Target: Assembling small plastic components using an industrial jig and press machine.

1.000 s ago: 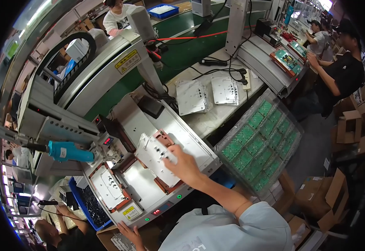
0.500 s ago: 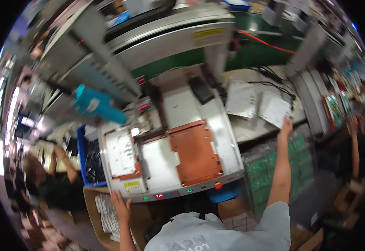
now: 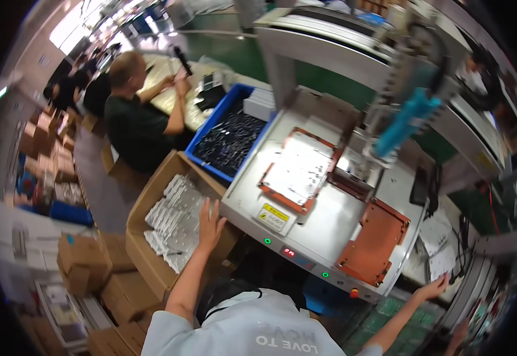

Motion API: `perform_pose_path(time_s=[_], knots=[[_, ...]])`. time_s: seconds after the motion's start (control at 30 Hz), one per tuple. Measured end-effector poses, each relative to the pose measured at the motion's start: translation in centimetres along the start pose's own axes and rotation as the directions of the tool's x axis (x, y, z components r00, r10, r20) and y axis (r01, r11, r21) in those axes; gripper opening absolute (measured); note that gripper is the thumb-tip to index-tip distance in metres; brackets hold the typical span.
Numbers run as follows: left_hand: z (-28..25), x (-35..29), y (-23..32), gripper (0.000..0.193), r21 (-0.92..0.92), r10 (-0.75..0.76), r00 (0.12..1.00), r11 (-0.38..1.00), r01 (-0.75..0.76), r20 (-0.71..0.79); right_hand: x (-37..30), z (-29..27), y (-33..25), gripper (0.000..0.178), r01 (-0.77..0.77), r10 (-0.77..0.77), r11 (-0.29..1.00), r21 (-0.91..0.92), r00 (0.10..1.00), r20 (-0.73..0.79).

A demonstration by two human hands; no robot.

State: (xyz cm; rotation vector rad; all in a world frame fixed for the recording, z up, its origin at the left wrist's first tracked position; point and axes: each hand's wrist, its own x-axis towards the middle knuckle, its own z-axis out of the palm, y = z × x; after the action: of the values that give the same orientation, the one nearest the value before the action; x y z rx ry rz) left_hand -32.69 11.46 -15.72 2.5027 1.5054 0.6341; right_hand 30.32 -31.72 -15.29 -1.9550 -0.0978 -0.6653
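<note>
My right hand [image 3: 433, 286] reaches out to the right, its fingers closed on the near edge of a white panel [image 3: 442, 262]. Another white panel [image 3: 434, 234] lies just behind that one. My left hand [image 3: 211, 224] is open, fingers spread, beside the front left corner of a benchtop machine [image 3: 249, 221]; whether it touches the machine I cannot tell. On the machine bed, a white plate with small dark holes [image 3: 301, 166] sits in the left orange-brown fixture [image 3: 301, 207]. The second orange-brown fixture [image 3: 374, 242] is at the right.
A cardboard box [image 3: 144, 196] of white parts stands by my left arm. Behind it is a blue bin [image 3: 191, 155] of black pieces. A teal cylinder [image 3: 405, 121] hangs on the machine's gantry. A co-worker [image 3: 145, 113] sits at the far left. Green boards [image 3: 398, 323] lie below my right arm.
The view has swung left, bringing the cardboard box and co-worker fully in. My left hand's fingers have spread wider near the machine's corner. My right hand remains at the white panel.
</note>
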Motion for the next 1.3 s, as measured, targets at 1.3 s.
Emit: perform_pose_path(time_s=[1.3], knots=[[-5.6, -19.5, -18.1, 0.05, 0.24, -0.763, 0.637, 0.602, 0.762, -0.11, -55.4, 40.4, -42.4, 0.014, 0.763, -0.41, 0.421, 0.491, -0.322, 0.853]])
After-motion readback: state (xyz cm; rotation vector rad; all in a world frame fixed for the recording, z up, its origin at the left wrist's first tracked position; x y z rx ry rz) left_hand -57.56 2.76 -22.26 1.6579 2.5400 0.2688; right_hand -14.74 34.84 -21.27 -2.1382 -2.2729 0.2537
